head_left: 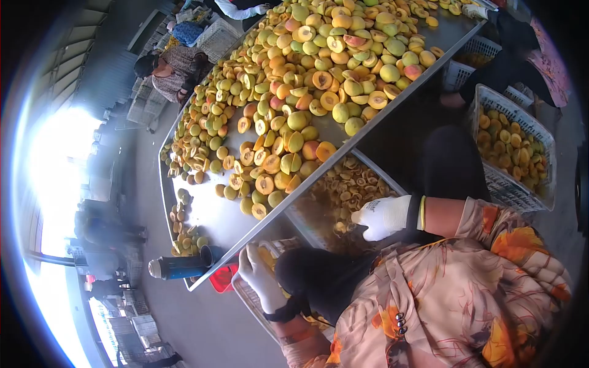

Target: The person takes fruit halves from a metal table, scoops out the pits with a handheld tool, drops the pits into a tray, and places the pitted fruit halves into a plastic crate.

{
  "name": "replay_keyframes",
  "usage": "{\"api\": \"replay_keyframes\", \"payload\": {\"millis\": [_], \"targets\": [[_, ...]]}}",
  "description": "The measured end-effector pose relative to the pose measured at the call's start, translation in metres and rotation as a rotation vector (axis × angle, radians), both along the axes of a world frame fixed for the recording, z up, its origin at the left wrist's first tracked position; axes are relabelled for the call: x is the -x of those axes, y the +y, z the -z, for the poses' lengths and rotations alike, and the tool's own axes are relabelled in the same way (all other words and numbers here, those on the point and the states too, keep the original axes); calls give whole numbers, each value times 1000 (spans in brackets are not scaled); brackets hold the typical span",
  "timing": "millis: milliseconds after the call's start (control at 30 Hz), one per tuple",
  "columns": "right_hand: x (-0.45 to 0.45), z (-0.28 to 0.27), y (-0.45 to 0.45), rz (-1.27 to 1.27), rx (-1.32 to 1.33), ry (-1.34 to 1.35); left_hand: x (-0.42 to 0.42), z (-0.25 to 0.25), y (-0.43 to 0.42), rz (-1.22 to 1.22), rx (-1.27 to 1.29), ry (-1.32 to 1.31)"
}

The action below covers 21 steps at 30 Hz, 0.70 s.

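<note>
My right hand, in a white glove, is over a bin of cut fruit pieces below the table's edge. Its fingers are curled near a small piece, and whether they hold it is too small to tell. My left hand, also gloved in white, is by the rim of a crate beside my knee. Its fingers point up towards the table edge, and what they hold, if anything, is hidden. Halved and whole yellow-green fruits are heaped on the metal table in front of me.
A blue bottle and a dark cup stand at the table's near left corner, above a red container. A crate of fruit is at the right. A person bends at the far left; others are around the table.
</note>
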State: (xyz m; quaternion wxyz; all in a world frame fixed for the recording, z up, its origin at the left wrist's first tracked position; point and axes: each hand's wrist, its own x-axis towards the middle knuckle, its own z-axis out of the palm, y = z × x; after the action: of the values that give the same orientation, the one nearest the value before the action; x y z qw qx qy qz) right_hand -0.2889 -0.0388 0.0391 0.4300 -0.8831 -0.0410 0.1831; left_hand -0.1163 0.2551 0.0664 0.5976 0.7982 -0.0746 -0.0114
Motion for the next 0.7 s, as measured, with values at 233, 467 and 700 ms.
{"api": "replay_keyframes", "payload": {"millis": [233, 467, 700], "targets": [[-11, 34, -1, 66, 28, 104, -62, 4, -46, 113, -733, -331], [-19, 32, -15, 79, -4, 117, -76, 55, -167, 427, -1056, -294], [-21, 22, -23, 312, -228, -64, -56, 38, -136, 393, -462, -321]]}}
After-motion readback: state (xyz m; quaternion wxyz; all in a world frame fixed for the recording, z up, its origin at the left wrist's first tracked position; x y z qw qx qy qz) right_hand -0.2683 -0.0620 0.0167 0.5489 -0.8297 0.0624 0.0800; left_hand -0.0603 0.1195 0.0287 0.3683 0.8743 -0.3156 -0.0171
